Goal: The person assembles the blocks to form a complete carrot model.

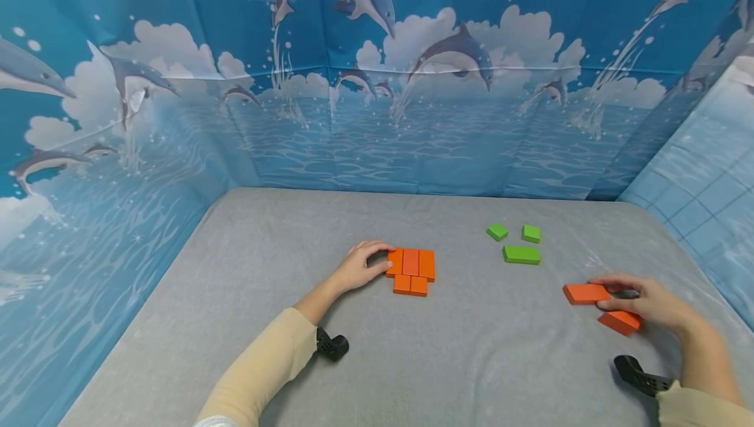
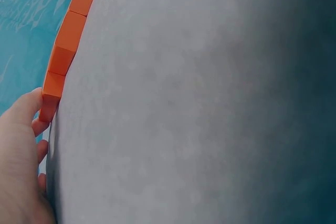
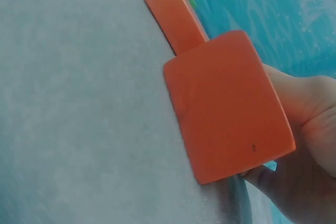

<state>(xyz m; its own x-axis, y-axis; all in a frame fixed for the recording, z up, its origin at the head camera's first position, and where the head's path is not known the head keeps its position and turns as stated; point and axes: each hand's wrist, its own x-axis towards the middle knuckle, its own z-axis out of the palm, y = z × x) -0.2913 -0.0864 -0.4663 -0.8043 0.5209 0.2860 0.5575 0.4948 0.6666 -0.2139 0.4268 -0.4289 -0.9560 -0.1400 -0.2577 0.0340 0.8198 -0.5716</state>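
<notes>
My left hand (image 1: 359,266) touches the left edge of a group of orange blocks (image 1: 410,262), its thumb and index fingertip against the leftmost block (image 2: 52,88). The group lies flat: a back row of three, with two shorter-looking blocks (image 1: 410,285) against its front. At the right, my right hand (image 1: 648,299) grips an orange block (image 1: 584,294) between thumb and fingers, at that block's right end. A second orange block (image 1: 620,322) sits just below the thumb; in the right wrist view this block (image 3: 228,108) looms large and covers part of the hand.
Three green blocks, one long (image 1: 521,255) and two short (image 1: 497,232), lie toward the back right of the grey-covered table (image 1: 471,335). Dolphin-print curtains (image 1: 377,132) rise behind the table and at both sides. A black wrist device (image 1: 642,378) sticks out below each forearm.
</notes>
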